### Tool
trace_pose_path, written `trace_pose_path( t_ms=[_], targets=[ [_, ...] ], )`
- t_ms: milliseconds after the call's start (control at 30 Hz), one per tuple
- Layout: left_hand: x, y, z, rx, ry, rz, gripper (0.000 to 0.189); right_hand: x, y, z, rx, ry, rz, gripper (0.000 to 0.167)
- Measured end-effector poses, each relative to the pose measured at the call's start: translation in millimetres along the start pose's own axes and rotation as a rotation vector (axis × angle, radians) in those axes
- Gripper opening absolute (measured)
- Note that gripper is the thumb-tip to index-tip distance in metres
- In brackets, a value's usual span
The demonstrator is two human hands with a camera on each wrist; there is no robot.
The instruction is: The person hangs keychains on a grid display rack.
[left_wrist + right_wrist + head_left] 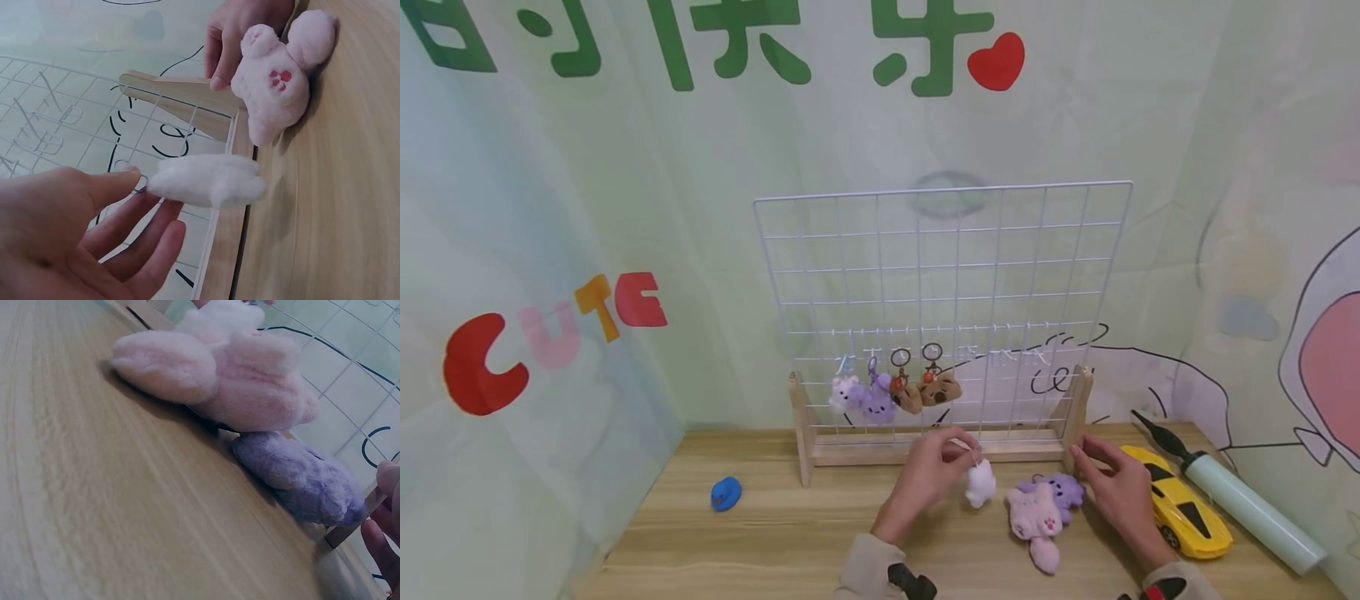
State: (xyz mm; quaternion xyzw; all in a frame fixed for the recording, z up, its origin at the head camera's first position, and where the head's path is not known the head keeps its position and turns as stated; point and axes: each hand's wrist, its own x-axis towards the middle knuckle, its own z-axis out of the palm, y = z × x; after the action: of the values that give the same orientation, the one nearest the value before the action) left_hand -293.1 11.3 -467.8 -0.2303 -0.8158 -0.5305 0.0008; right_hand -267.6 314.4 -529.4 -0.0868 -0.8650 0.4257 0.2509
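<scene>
My left hand point(931, 468) pinches the small metal ring of a white plush keychain point(980, 483), which dangles from the fingertips in front of the rack. In the left wrist view the white plush point(206, 180) hangs beyond the thumb, other fingers spread below. My right hand point(1118, 485) grips the right foot of the wooden stand point(1078, 400) between thumb and fingers. Between the hands, a pink plush keychain point(1034, 512) with paw marks lies on the table against a purple plush keychain point(1066, 493). The right wrist view shows this purple plush point(300, 478) close to the fingers.
A white wire grid rack point(940, 275) stands in the wooden base, with several hooks and plush keychains point(880, 400) hanging at left. A yellow toy car point(1183, 508) and a pump point(1255, 508) lie at right. A small blue item point(726, 493) sits at left.
</scene>
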Motion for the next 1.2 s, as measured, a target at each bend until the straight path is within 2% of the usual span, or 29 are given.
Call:
trace_pose_path(
  t_ms=[233,467,700,900,1200],
  targets=[
    [1.9,11.1,-7.2,-0.042,0.132,0.029,0.009,1.6,-1,1,0.006,-0.005,-0.003,0.050],
    [2.4,25.2,-11.5,-0.088,0.214,0.066,0.014,1.6,-2,0,0.001,-0.012,0.006,0.052],
    [1.5,43.3,-12.3,-0.207,0.286,0.115,0.020,-0.6,-3,-1,0.001,-0.024,0.035,0.054],
    [4.1,62.0,-11.4,-0.308,0.403,0.176,0.019,-0.9,-1,-1,0.000,-0.013,0.034,0.054],
    [17.6,81.0,-8.2,-0.399,0.508,0.220,0.018,-1.1,0,0,0.000,-0.015,0.015,0.052]
  ],
)
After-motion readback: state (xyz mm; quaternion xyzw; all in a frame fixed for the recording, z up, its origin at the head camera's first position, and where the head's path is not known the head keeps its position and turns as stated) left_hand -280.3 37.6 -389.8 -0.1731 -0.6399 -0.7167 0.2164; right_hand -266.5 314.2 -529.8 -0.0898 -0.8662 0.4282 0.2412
